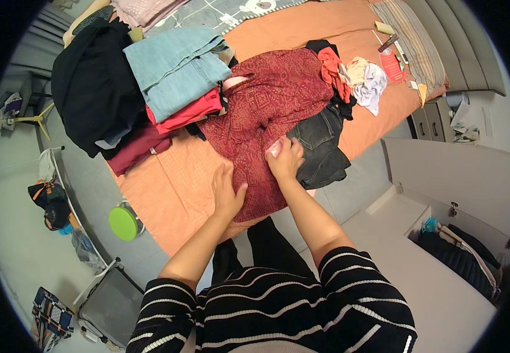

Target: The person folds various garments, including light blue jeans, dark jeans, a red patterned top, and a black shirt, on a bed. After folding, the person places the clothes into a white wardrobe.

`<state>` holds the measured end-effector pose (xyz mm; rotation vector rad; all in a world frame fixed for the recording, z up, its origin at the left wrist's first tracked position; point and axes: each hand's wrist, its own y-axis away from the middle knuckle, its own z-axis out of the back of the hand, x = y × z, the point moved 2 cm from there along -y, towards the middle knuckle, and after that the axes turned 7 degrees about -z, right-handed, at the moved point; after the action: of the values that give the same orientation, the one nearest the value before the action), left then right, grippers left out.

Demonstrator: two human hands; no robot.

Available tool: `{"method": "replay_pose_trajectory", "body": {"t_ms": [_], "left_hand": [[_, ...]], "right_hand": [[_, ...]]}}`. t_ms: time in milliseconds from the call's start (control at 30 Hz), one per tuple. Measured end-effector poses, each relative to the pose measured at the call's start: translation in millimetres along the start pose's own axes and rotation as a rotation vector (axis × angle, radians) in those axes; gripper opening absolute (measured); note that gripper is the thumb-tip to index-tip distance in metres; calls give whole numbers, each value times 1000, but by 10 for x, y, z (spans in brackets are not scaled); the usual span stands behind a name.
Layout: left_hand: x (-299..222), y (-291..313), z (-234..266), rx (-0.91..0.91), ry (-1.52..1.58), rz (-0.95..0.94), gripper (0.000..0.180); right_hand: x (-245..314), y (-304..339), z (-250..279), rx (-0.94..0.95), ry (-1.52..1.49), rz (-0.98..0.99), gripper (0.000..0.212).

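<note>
On red garment (252,112), left hand (227,194), right hand (288,159)

Person's got a blk top (261,294) w/ thin wht stripes (bit wavy), short sleeves (358,276) & blk pants (277,247).

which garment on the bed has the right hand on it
The dark red patterned garment, under the right hand; the dark grey jeans lie to its lower right, the light blue denim to its left.

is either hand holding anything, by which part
The right hand seems to grip a pale pink patch at the edge of the red patterned garment; whether they're joined can't be told. The left hand lies open, holding nothing.
</note>
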<state>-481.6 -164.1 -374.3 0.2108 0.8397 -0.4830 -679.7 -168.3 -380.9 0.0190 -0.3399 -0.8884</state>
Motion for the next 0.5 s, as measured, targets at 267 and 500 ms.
{"method": "replay_pose_trajectory", "body": {"t_ms": [267, 500], "left_hand": [[139, 791, 261, 177, 70, 101, 56], [-264, 809, 622, 254, 660, 250, 37]], "right_hand": [[-1072, -73, 434, 74, -11, 167, 38], [-892, 515, 1923, -42, -481, 241, 16]]}}
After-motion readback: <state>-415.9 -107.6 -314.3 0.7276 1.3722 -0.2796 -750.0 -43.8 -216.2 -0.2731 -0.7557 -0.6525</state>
